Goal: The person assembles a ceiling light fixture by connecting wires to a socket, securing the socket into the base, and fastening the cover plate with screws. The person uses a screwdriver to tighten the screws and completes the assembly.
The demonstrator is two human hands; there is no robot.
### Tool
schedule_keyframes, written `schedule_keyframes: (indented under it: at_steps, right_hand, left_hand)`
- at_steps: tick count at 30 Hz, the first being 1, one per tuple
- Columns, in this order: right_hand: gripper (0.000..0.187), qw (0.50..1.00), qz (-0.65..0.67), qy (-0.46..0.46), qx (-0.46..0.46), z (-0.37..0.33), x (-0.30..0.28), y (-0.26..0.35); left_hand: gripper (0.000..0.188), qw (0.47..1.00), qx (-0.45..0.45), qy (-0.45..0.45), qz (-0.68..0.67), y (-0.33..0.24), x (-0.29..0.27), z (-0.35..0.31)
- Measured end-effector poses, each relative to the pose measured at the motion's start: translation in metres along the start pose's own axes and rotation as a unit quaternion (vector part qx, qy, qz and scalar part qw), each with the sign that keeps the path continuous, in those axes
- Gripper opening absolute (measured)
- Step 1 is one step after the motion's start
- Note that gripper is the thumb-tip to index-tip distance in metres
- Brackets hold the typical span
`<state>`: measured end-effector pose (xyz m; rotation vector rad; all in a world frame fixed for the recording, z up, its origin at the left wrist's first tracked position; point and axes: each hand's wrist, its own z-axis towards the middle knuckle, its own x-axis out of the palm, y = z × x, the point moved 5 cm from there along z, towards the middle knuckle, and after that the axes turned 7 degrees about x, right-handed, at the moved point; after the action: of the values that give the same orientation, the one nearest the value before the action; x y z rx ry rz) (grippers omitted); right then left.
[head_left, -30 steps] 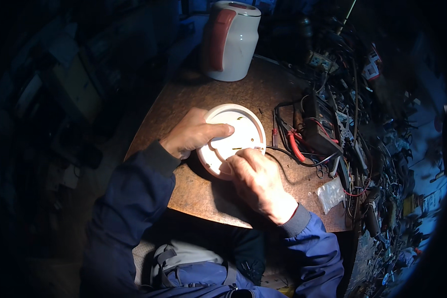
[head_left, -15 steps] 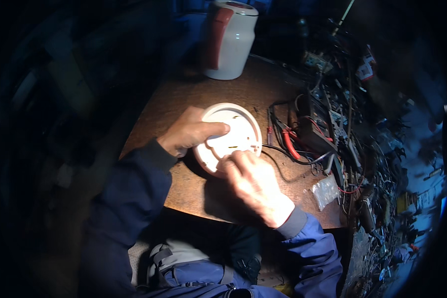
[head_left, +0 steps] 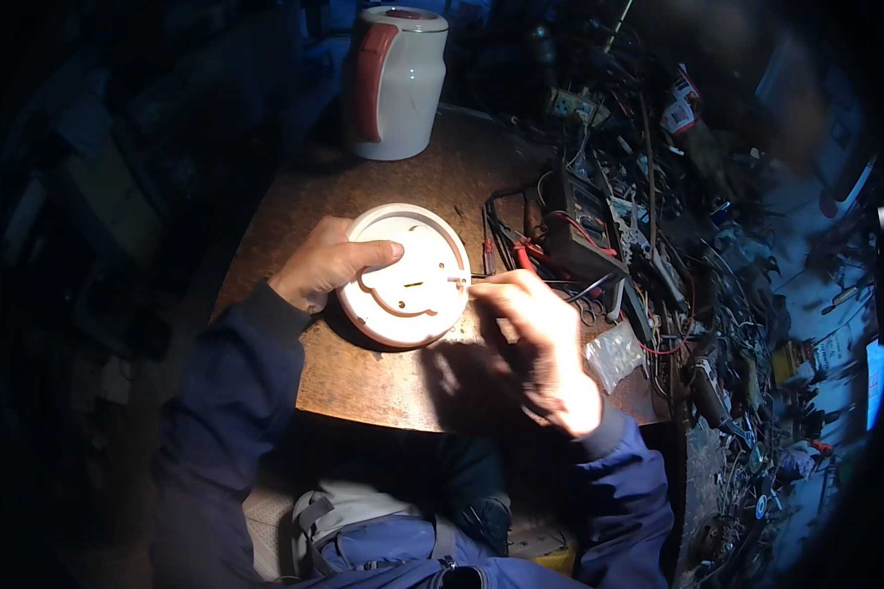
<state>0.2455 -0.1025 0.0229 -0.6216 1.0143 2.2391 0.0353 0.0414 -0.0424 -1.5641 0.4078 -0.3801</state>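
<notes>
A round white plastic base (head_left: pixel 417 263), rim raised and with slots and small holes in its face, is tilted above the wooden table. My left hand (head_left: pixel 326 263) grips its left side, thumb pressed on the face and fingers underneath. At the base's right edge is my right hand (head_left: pixel 538 329), its thumb and forefinger pinched close to the rim by a small fitting. What lies between those fingertips I cannot make out. A dark cord runs behind the right hand, near the base's edge.
A white electric kettle (head_left: pixel 400 93) with a red handle stands at the table's (head_left: pixel 339 388) far side. To the right lie a multimeter (head_left: pixel 589 221) with leads, red-handled pliers (head_left: pixel 524 257), a screwdriver (head_left: pixel 488 255) and a clear plastic bag (head_left: pixel 615 358). Tools and parts crowd beyond.
My right hand has moved off the base's lower face to its right edge. The left hand keeps its hold. The whole view has shifted, so the kettle and table appear further left.
</notes>
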Motion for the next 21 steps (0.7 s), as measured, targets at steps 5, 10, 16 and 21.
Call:
schedule_keyframes:
  at_steps: [5,10,16,21]
  right_hand:
    - [0.016,0.983,-0.112,-0.034,0.139,-0.041,-0.062,-0.044]
    - [0.014,0.953,-0.222,-0.026,0.202,-0.075,-0.094,-0.073]
    - [0.016,0.963,-0.174,0.013,0.204,-0.082,-0.079,-0.087]
    - [0.007,0.962,-0.174,0.07,0.196,-0.067,-0.062,-0.09]
  left_hand:
    - [0.042,1.0,-0.003,0.013,0.015,-0.005,0.008,0.001]
    - [0.046,1.0,-0.007,0.006,0.009,-0.009,0.008,-0.003]
    - [0.048,1.0,-0.012,0.003,0.006,-0.012,0.009,-0.005]
    - [0.051,1.0,-0.01,0.0,0.004,-0.009,0.003,-0.006]
